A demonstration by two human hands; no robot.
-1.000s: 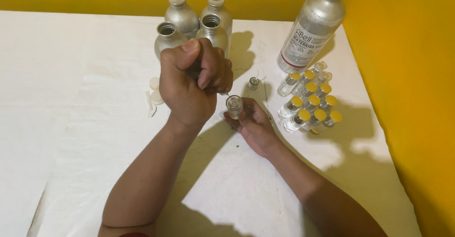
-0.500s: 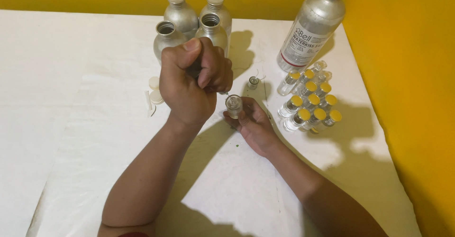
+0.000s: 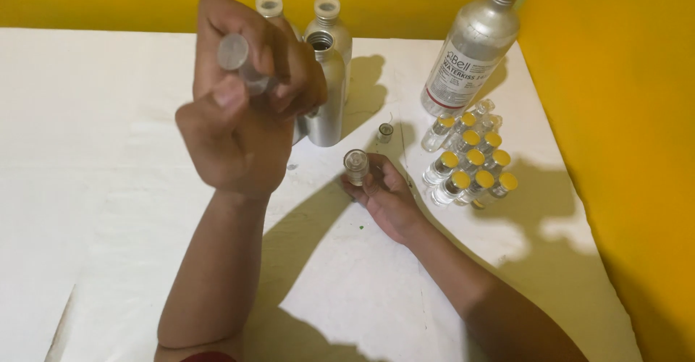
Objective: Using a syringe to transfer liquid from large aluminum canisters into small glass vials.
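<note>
Fingers [image 3: 279, 51] curled around blurred, probably syringe-like tube [image 3: 239, 61] | right hand [image 3: 387, 195] pinches small glass vial [image 3: 356, 165] | table [image 3: 108, 152]

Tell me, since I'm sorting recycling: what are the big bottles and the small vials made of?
The big bottles look like brushed metal, probably aluminium: matte silver, opaque, soft sheen. The small vials look like clear glass or hard plastic, see-through, with glossy yellow caps, likely plastic. The vial in the right hand looks the same, uncapped.
</note>
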